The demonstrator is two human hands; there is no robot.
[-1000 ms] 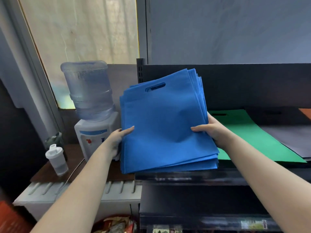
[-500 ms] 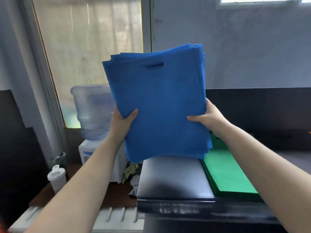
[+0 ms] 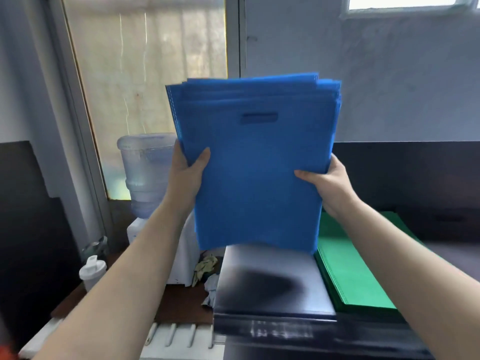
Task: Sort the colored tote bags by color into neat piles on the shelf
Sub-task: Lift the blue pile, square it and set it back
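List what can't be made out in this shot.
Head view only:
- Both hands' fingers: behind the blue bags; left hand, right hand.
- Blue bag count: edges too blurred.
- Green pile: near end covered by the right forearm, far end by the blue bags.
- Shelf edge label: motion-blurred.

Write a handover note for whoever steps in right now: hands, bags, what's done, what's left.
Left hand and right hand each grip a side edge of the blue tote bag stack, held upright in the air above the shelf.
Green pile lies flat on the shelf, right of the bare spot.
Done: green piled, blues gathered.
Left: square up the blues, whose top edges are uneven, and probably lay them beside the green.
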